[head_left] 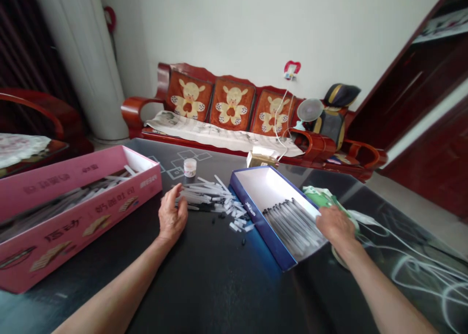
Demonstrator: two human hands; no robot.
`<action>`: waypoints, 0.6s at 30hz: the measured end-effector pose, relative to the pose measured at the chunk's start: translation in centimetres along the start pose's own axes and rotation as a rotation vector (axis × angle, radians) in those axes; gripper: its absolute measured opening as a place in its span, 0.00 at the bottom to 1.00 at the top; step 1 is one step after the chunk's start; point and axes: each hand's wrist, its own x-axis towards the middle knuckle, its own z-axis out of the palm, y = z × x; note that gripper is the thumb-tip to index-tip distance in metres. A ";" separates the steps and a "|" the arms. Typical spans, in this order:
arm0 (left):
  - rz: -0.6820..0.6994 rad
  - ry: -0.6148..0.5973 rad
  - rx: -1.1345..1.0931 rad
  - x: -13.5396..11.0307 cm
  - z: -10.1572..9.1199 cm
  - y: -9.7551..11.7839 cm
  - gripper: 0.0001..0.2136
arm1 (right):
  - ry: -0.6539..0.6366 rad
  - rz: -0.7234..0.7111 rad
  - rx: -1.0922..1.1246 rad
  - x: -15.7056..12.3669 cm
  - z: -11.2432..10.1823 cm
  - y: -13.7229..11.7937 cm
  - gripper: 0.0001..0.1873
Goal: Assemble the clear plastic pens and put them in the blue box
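Observation:
My left hand [173,214] rests on its side on the dark table, at the left end of a pile of clear plastic pen barrels [204,193]. Its fingers are loosely bent and the thumb is apart; no object shows in it. Short whitish caps [239,216] lie at the pile's right side. My right hand [337,226] grips the right rim of a shallow blue box [263,223]. Inside that box, a row of clear pens with dark tips [292,225] lies side by side against the near end.
A long pink carton [109,202] of more barrels stands at left. Behind the pile is a small white tub [190,167]. A small gold box [261,158] sits behind the blue box. A green packet [321,195] and white cables [420,270] lie right. Beyond stands a wooden sofa [219,134].

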 end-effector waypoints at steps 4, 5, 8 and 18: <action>-0.003 0.016 0.000 0.0 0.1 -0.1 0.16 | 0.055 -0.169 0.117 -0.2 -2.3 -3.6 0.14; 0.000 0.014 0.000 0.1 0.1 -0.2 0.15 | 0.091 -0.247 0.192 -0.4 -3.1 -5.4 0.14; -0.016 0.014 -0.009 0.1 0.0 -0.2 0.14 | 0.111 -0.488 0.492 -1.1 -5.3 -11.7 0.15; -0.033 0.004 0.000 0.1 0.2 -0.4 0.13 | -0.147 -0.609 0.530 -5.6 -4.1 -19.4 0.11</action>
